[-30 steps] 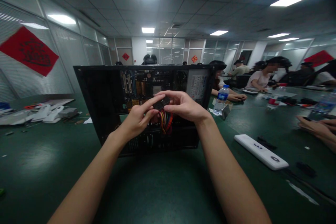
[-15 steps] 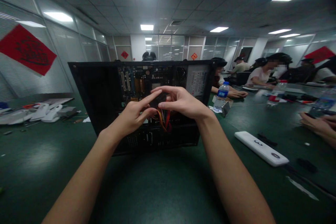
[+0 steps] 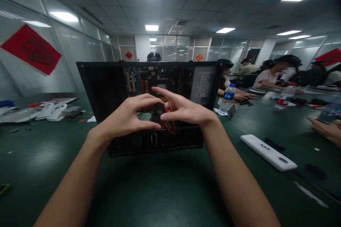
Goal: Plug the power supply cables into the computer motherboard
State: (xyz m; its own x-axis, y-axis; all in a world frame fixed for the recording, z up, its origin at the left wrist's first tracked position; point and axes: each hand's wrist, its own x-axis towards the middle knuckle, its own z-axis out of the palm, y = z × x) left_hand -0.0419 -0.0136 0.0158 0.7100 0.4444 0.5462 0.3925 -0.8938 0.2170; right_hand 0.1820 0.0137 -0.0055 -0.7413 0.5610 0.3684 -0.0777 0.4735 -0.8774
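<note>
Black plug [image 3: 158, 114]: one was counted, held up before the open side of the computer case [image 3: 102, 90], well above the tabletop [image 3: 149, 191].
Coloured wires [image 3: 170, 127]: one bunch was seen just beside the plug, under the right hand [image 3: 182, 109]; the strands were too crowded to be counted.
Right grip: it was closed on the plug, the thumb laid against the near face and the index finger stretched out past it.
Left hand [image 3: 130, 113]: it was curved about the plug, thumb and fingertips parted with the plug between; whether this grip was tightened could not be told.
Step in hand: the plug was judged to be being handled or turned between both hands; its far end was hidden.
Next move: a steady hold and some slack in the wires were judged to be called for.
Inside the case: one fan [image 3: 187, 79], one grey power box [image 3: 200, 83] and two pale slots [image 3: 130, 81] were counted.
Right side: one white bar [image 3: 268, 151], two clearly seen bottles [image 3: 228, 96] and a co-worker's hand [image 3: 326, 128] were shown.
Left side: white and grey parts [image 3: 50, 111] were heaped, too jumbled to be counted.
</note>
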